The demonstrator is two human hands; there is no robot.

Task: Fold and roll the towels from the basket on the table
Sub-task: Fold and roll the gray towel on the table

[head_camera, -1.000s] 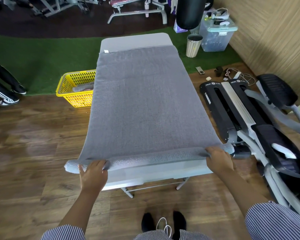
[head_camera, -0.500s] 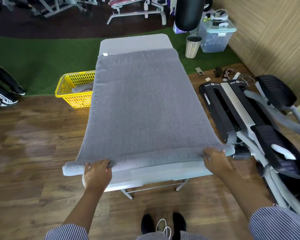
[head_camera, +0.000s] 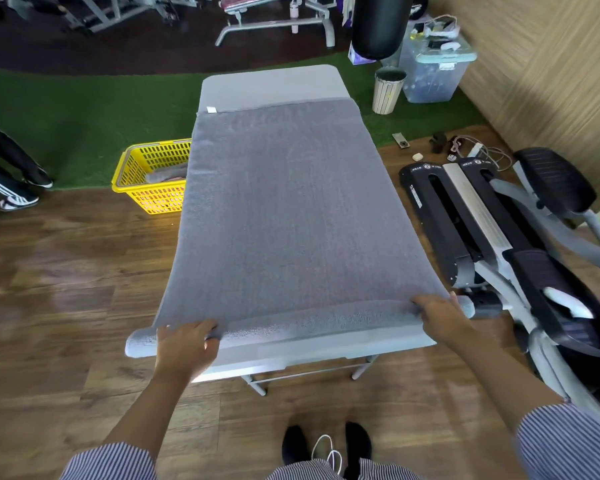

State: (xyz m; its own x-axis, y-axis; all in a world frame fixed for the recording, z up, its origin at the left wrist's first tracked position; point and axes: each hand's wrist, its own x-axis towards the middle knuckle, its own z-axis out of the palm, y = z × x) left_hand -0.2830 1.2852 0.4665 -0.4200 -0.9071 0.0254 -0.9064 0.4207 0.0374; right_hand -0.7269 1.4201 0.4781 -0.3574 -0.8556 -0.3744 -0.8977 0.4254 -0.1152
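A long grey towel (head_camera: 284,209) lies flat along the grey table (head_camera: 271,84), with its near end rolled into a thin tube (head_camera: 312,323) across the table's front edge. My left hand (head_camera: 184,348) rests on the left part of the roll, fingers curled over it. My right hand (head_camera: 437,317) grips the right part of the roll near its end. The roll's ends stick out past both sides of the table. A yellow basket (head_camera: 146,171) stands on the floor left of the table with another grey towel (head_camera: 167,174) inside.
A black and grey exercise machine (head_camera: 499,244) stands close to the table's right side. A bin (head_camera: 388,90) and a clear storage box (head_camera: 433,71) sit beyond the far right corner. A person's legs (head_camera: 4,168) show at the left edge. Cables and small items lie on the floor at right.
The roll at the towel's near end has grown a little thicker and moved slightly away from me. Both hands have shifted forward with it.
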